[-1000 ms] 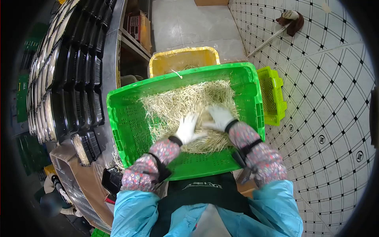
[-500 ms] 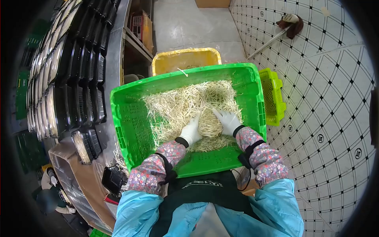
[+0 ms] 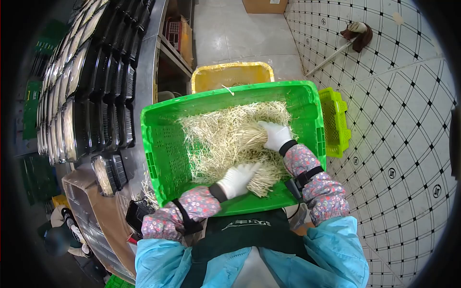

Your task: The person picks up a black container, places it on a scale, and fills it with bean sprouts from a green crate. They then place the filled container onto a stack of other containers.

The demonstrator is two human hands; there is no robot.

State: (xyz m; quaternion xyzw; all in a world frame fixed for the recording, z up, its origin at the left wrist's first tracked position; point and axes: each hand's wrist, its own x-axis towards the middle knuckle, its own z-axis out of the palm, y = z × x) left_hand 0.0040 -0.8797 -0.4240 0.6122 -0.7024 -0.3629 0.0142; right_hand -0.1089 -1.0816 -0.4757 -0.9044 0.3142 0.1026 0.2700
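A green perforated crate (image 3: 165, 158) in front of me holds a heap of thin, pale stalks that look like bean sprouts (image 3: 216, 132). My right hand (image 3: 277, 136), in a white glove, is closed around a bundle of sprouts at the crate's right side; the fingertips are partly buried. Nearer to me, my left hand (image 3: 237, 180), also gloved in white, lies against the sprouts with its fingers stretched to the right. A looser clump of sprouts (image 3: 261, 185) fans out beside those fingers.
Black trays of pale stalks (image 3: 72, 127) are stacked at left, with one separate tray (image 3: 108, 175) nearer. A yellow tub (image 3: 233, 72) stands behind the crate, and a yellow-green basket (image 3: 336, 122) at its right. A mop (image 3: 357, 36) lies on patterned flooring. Another person (image 3: 67, 233) is at lower left.
My hands, earlier on either side of one bundle, have moved apart. The right has gone slightly up with sprouts in it; the left has come down towards me. The view has shifted slightly.
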